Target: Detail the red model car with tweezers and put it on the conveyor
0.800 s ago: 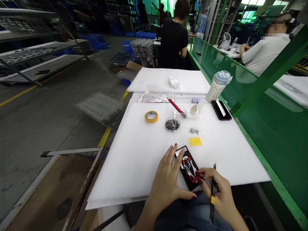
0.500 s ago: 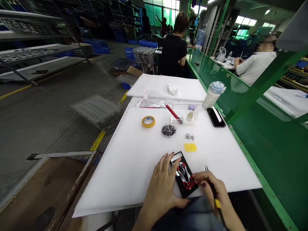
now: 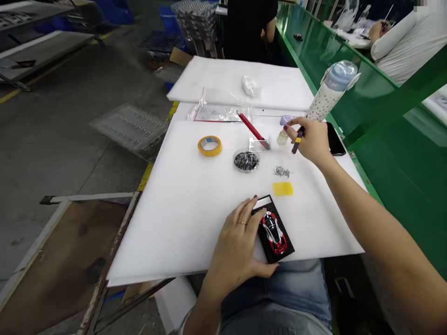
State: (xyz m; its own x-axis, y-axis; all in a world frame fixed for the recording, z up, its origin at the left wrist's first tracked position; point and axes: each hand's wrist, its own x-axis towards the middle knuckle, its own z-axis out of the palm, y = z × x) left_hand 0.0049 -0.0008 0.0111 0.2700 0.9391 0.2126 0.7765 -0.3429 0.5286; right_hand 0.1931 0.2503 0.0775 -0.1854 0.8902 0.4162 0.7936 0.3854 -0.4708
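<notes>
Left hand (image 3: 240, 237): fingers spread over the far left edge of a black base (image 3: 273, 257), thumb at its near end, the base held between them.
Right hand (image 3: 313, 141): fingers curled around tweezers (image 3: 296, 143); thumb and forefinger close together just above a small bottle (image 3: 282, 138); whether they pinch any part of it, I cannot tell.
Toy car (image 3: 274, 231): red, white and black, on the base, at the near edge of the white table (image 3: 167, 223).
Beyond the base: a yellow pad (image 3: 283, 188), then a scatter of tiny dark pieces (image 3: 281, 171).
Left of the pieces: a round dish (image 3: 246, 161) full of more; farther left, yellow tape (image 3: 210, 146).
Past the dish: a red pen (image 3: 252, 128) leaning on a clear box (image 3: 253, 146).
Right side: a phone (image 3: 335, 141) behind the wrist; a spotted flask (image 3: 328, 95) near it.
</notes>
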